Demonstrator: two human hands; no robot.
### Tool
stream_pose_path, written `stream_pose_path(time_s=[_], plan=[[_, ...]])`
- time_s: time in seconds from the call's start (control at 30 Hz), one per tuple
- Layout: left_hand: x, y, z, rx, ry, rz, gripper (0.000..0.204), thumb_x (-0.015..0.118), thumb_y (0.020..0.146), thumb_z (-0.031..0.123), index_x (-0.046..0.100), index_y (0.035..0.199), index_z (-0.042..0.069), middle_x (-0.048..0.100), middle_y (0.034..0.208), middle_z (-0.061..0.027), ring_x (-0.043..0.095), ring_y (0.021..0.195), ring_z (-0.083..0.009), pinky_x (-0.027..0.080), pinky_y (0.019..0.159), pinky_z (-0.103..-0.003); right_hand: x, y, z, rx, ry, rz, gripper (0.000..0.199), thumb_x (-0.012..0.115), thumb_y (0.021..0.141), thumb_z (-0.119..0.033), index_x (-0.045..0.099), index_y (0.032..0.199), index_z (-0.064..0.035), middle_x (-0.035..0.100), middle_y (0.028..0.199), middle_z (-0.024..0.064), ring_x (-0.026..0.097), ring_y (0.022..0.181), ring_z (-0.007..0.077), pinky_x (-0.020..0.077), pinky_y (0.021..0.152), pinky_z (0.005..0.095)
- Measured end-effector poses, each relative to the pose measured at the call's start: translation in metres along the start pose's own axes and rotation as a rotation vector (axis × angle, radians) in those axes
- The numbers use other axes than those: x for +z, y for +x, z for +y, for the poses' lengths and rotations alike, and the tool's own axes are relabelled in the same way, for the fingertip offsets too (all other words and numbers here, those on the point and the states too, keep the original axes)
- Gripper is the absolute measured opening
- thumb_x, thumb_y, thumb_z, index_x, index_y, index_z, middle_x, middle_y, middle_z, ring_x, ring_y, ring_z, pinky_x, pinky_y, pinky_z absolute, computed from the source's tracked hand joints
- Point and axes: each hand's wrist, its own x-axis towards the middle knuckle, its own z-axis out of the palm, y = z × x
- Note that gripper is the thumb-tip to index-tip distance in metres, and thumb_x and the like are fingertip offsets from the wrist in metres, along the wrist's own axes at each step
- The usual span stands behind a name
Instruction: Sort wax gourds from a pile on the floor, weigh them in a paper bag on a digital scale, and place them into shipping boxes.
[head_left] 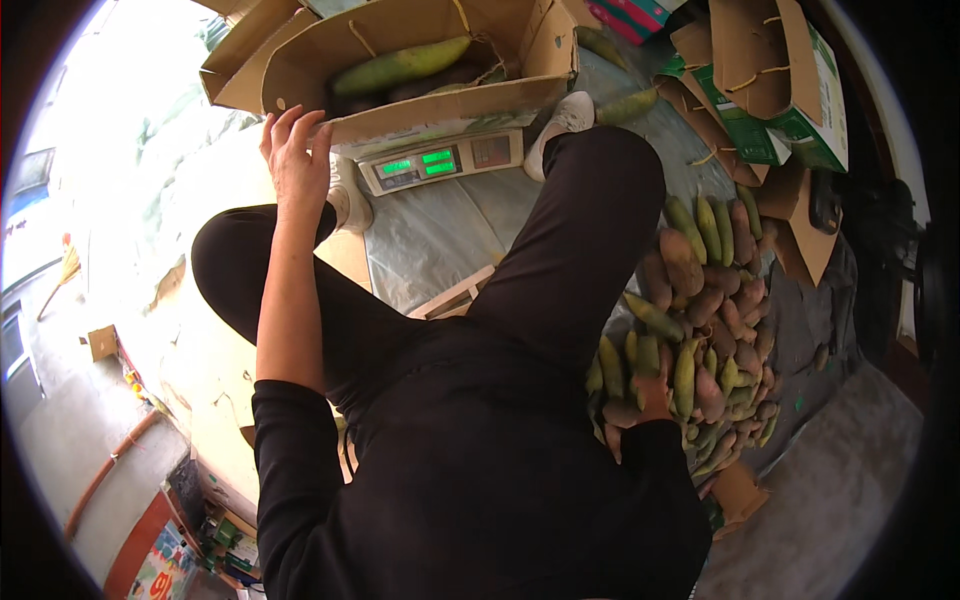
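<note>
Your left hand steadies the far cardboard box, fingers spread; your right hand seems buried among mangoes, grip unclear: lift one next.

Box on scale; mango pile right.

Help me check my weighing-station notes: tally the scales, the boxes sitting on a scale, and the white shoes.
Digital scale: 1
Cardboard box on the scale: 1
White shoes: 2
Total: 4
</note>
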Motion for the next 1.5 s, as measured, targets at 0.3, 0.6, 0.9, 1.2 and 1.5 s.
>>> stream_pose_path(time_s=[0.3, 0.6, 0.9, 1.2, 1.5], plan=[[-0.014, -0.006, -0.006, -0.011, 0.049, -0.006, 0.020, 0.061, 0.085, 0.024, 0.065, 0.102, 0.015, 0.053, 0.120, -0.0078, 0.034, 0.125, -0.0344, 0.028, 0.104, -0.043, -0.034, -0.046, -0.048, 0.214, -0.117, -0.087, 0.087, 0.077, 0.068, -0.027, 0.027, 0.139, -0.0231, 0.041, 0.133, 0.0095, 0.040, 0.122, 0.0294, 0.0405, 0.096, 0.0459], [-0.012, -0.002, -0.004, 0.003, -0.008, 0.018, 0.019, 0.060, 0.086, 0.024, 0.065, 0.101, 0.015, 0.055, 0.118, -0.0074, 0.035, 0.124, -0.0330, 0.028, 0.103, -0.042, -0.042, -0.075, -0.118, 0.293, -0.120, -0.136, 0.084, 0.080, 0.065, -0.031, 0.034, 0.132, -0.0126, 0.047, 0.124, 0.0129, 0.045, 0.118, 0.0312, 0.0470, 0.091, 0.0457], [-0.015, 0.000, -0.007, -0.034, -0.018, 0.051, 0.019, 0.060, 0.085, 0.024, 0.066, 0.101, 0.015, 0.054, 0.119, -0.0080, 0.033, 0.125, -0.0346, 0.028, 0.103, -0.043, -0.027, -0.053, -0.132, 0.190, 0.529, -0.107, 0.074, 0.077, 0.068, -0.015, 0.036, 0.128, -0.0003, 0.043, 0.129, 0.0185, 0.050, 0.113, 0.0318, 0.0472, 0.090, 0.0417], [-0.011, -0.001, -0.002, -0.091, -0.046, 0.025, 0.017, 0.060, 0.085, 0.023, 0.067, 0.097, 0.014, 0.053, 0.120, -0.0099, 0.032, 0.125, -0.0362, 0.027, 0.104, -0.044, -0.203, -0.045, -0.210, -0.702, 0.830, 0.336, 0.057, 0.072, 0.066, -0.003, 0.046, 0.117, 0.0004, 0.055, 0.109, 0.0093, 0.053, 0.099, 0.0187, 0.0447, 0.083, 0.0318], [-0.012, -0.001, -0.004, -0.130, -0.086, 0.020, 0.016, 0.060, 0.085, 0.023, 0.067, 0.097, 0.015, 0.052, 0.121, -0.0096, 0.031, 0.126, -0.0366, 0.027, 0.104, -0.045, -0.409, -0.190, -0.405, -1.420, 0.680, 0.438, 0.057, 0.072, 0.063, -0.005, 0.048, 0.114, -0.0002, 0.056, 0.109, 0.0109, 0.054, 0.101, 0.0209, 0.0432, 0.088, 0.0316]])
